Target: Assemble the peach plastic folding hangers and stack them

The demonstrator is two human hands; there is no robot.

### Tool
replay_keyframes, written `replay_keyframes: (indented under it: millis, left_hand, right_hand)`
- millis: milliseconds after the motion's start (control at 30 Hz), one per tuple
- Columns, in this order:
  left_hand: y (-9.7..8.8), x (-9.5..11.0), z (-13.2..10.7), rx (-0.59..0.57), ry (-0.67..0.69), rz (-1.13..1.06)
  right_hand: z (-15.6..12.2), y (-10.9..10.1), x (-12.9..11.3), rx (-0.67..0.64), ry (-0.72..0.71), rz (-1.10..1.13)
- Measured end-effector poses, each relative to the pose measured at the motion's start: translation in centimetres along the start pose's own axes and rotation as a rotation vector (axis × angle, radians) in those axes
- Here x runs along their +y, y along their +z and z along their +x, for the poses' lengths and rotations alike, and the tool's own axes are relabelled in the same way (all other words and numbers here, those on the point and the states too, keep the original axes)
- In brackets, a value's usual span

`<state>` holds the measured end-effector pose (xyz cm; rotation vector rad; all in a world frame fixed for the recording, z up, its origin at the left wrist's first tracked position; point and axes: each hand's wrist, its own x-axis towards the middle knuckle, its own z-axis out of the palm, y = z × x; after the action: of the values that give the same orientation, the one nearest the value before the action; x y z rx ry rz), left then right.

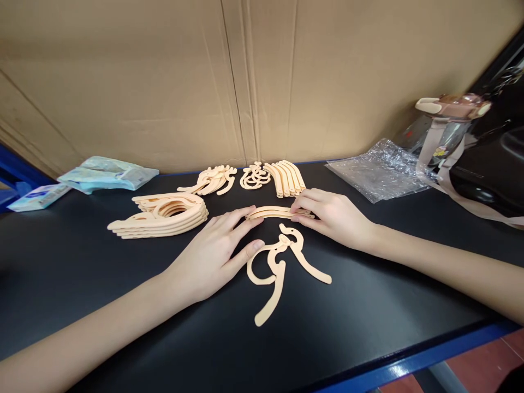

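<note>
A short arched hanger bar point(273, 212), light peach plastic, lies crosswise on the black table between my hands. My right hand point(327, 213) has its fingers closed on the bar's right end. At the left end, fingertips of my left hand point(216, 245) touch the bar, fingers stretched out and thumb apart. That thumb reaches the edge of a round hook piece point(251, 267). Right in front lie loose hanger parts: one curved arm point(272, 300) pointing toward me and another arm point(311, 265) slanting right. The hook and arms overlap near their upper ends.
Behind are a stack of assembled folded hangers point(164, 218), a pile of arms point(213, 179), a heap of hooks point(254, 177) and a row of curved bars point(286, 177). Wipe packs point(106, 172) sit left; a clear plastic bag point(380, 169) and strapped bottle point(444, 131) stand right.
</note>
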<state>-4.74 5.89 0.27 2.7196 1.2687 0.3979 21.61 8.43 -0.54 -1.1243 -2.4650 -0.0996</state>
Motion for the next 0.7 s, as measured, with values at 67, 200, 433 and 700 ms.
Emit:
replay_keyframes:
  millis: [67, 200, 433, 700]
  left_hand:
    - [0.01, -0.02, -0.01, 0.002, 0.000, 0.006]
    - [0.00, -0.08, -0.04, 0.003, -0.009, 0.019]
    - [0.01, -0.07, -0.10, 0.007, -0.020, 0.033]
    - [0.06, -0.10, -0.15, 0.017, -0.021, 0.037]
  right_hand:
    - [0.04, -0.02, 0.02, -0.001, -0.003, 0.004]
    - [0.06, -0.13, 0.10, 0.001, -0.039, -0.005]
    - [0.07, -0.09, 0.19, 0.004, -0.084, -0.039]
    - [0.09, 0.07, 0.43, 0.013, -0.088, -0.025]
